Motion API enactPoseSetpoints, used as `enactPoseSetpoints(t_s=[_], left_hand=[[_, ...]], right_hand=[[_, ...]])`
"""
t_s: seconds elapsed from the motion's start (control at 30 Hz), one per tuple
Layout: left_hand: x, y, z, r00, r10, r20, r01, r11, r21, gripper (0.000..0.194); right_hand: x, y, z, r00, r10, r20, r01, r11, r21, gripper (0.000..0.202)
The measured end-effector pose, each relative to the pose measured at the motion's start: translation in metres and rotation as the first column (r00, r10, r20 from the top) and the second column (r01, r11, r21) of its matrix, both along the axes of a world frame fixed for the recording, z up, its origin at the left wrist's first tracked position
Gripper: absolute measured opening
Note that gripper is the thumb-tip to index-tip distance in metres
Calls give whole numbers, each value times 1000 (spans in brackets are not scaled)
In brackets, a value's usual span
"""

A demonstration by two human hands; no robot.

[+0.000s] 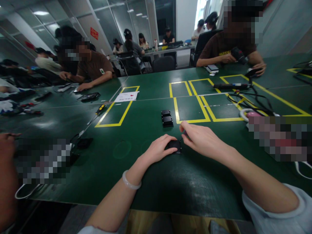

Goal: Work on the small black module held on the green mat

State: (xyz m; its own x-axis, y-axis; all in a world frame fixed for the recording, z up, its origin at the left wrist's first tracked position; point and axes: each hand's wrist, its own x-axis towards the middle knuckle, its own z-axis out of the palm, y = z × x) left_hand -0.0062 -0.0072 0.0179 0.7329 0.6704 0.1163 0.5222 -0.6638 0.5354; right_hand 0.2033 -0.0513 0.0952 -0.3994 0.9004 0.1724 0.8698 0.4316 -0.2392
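My left hand is closed on a small flat black square part, thumb on the near side and fingers over the far side, holding it against the green table. Tiny light spots show along the part's right edge. Right beside that edge, my right hand is pinched, with index finger and thumb close together. Something thin and dark shows at its fingertips, too small to name. A black piece with two raised square blocks lies just beyond my hands.
Yellow tape outlines mark the table. A screwdriver and a paper sheet lie to the left. Black cables and a white tape roll are at right. Co-workers sit opposite, one holding a power drill.
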Motion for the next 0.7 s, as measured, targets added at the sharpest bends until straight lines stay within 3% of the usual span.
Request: enactPoseSetpoints(t_s=[0.23, 0.57, 0.7], left_hand=[[0, 0, 0, 1000, -3, -20, 3, 1000, -2, 34], [0, 0, 0, 1000, -3, -6, 3, 1000, -3, 32], [0, 0, 0, 1000, 2, -18, -2, 1000, -5, 33]], right_hand=[[-3, 4, -3, 996, -50, 72, 51, 999, -11, 21], [1, 2, -1, 1000, 0, 7, 0, 999, 33, 9], [-1, 4, -2, 995, -62, 84, 61, 998, 20, 20]])
